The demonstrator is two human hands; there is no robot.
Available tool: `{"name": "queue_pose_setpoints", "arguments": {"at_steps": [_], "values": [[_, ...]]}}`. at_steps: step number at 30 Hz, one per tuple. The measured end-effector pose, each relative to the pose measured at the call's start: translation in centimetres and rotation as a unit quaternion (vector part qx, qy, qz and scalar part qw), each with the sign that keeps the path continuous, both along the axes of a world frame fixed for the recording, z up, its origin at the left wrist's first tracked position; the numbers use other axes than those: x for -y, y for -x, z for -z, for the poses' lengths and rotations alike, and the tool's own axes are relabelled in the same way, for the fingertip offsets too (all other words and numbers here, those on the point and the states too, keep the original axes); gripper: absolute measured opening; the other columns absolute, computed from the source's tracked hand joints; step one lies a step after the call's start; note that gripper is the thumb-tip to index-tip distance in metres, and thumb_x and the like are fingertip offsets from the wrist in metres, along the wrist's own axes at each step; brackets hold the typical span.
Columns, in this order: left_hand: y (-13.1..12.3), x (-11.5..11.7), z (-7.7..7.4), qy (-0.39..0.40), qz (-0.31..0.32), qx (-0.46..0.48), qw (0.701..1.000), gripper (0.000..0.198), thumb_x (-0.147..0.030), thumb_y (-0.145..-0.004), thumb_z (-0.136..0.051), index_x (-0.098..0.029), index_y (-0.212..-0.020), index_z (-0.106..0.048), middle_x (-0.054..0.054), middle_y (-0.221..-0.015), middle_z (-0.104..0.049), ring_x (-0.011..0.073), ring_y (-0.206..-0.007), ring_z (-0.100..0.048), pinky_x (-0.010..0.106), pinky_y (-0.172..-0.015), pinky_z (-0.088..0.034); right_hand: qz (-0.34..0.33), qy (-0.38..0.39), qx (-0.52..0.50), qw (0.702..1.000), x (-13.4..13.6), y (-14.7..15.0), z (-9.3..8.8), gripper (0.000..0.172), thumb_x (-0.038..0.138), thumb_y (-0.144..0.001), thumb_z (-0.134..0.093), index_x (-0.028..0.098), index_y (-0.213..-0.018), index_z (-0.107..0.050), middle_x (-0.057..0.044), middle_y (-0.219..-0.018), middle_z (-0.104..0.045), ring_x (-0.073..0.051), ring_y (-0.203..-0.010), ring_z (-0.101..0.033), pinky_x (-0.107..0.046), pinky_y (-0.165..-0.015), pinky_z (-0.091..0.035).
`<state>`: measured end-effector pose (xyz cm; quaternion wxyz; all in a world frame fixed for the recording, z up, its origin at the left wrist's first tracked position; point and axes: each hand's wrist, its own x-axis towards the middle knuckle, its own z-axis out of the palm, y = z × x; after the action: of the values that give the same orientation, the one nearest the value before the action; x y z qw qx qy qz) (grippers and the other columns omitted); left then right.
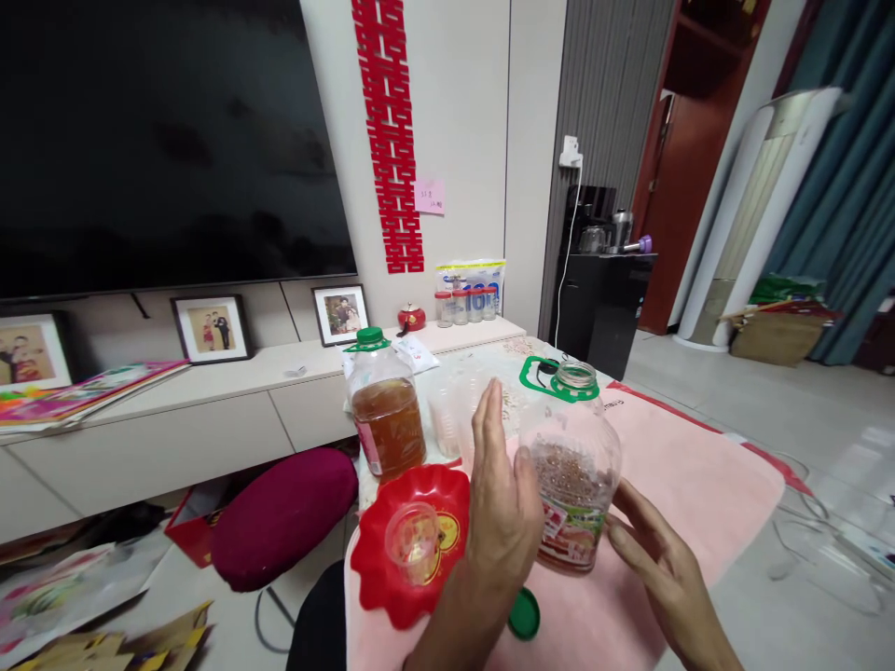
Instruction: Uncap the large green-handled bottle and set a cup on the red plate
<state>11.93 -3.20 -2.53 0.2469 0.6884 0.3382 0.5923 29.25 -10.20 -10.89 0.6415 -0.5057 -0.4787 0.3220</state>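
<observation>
A clear plastic jug (573, 485) with a green handle collar stands uncapped on the pink cloth, with foamy brown liquid low inside. My left hand (507, 494) is upright on its left side, fingers stretched out and close together, thumb by the jug wall. On the other side, my right hand (657, 559) has its fingers apart beside the lower wall; I cannot tell whether either hand touches it. A green cap (524, 615) lies on the cloth below the jug. Left of my left hand, a red scalloped tray (370, 568) bears a clear plastic cup (411, 540).
A second jug (388, 419), green-capped and holding brown liquid, stands behind the tray. Clear plastic containers (446, 419) stand beside it, partly hidden by my left hand. A maroon stool (286, 517) is at the left. Small red-lidded jars (465, 306) stand on the cabinet behind.
</observation>
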Motion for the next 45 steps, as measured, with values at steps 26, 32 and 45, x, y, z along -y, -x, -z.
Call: {"name": "queue_pose_setpoints", "arguments": {"at_steps": [26,32,45], "values": [[-1.9,3.6,-3.7,-0.389,-0.028,-0.181,0.903,0.03,-0.007,-0.095,-0.055,-0.006,-0.123,-0.062,0.013,-0.115,-0.068,0.0216,-0.108,-0.066,0.032,-0.094,-0.06,0.052,-0.045,0.136,0.988,-0.6,0.1,3.6,0.06,0.061,-0.096,-0.063,0.026,-0.144,-0.053,-0.008,-0.142,-0.055,-0.03,-0.125,-0.058,-0.033,-0.102,-0.057],[-0.9,1.1,-2.7,-0.202,-0.165,-0.082,0.962,0.05,-0.001,-0.092,-0.048,-0.013,-0.141,-0.05,0.015,-0.135,-0.06,0.0208,-0.13,-0.057,0.037,-0.11,-0.053,0.055,-0.044,0.179,0.981,-0.8,-0.2,4.0,0.058,0.055,-0.099,-0.063,0.029,-0.148,-0.046,-0.006,-0.146,-0.051,-0.024,-0.125,-0.059,-0.029,-0.101,-0.057],[-4.8,3.7,-1.4,-0.264,-0.135,-0.217,0.93,0.058,0.001,-0.087,-0.046,-0.006,-0.145,-0.048,0.019,-0.13,-0.062,0.0322,-0.129,-0.052,0.051,-0.106,-0.053,0.053,-0.081,0.265,0.959,-0.8,-1.3,5.0,0.054,0.048,-0.105,-0.053,0.029,-0.153,-0.041,-0.006,-0.15,-0.048,-0.026,-0.132,-0.055,-0.031,-0.099,-0.058]]}}
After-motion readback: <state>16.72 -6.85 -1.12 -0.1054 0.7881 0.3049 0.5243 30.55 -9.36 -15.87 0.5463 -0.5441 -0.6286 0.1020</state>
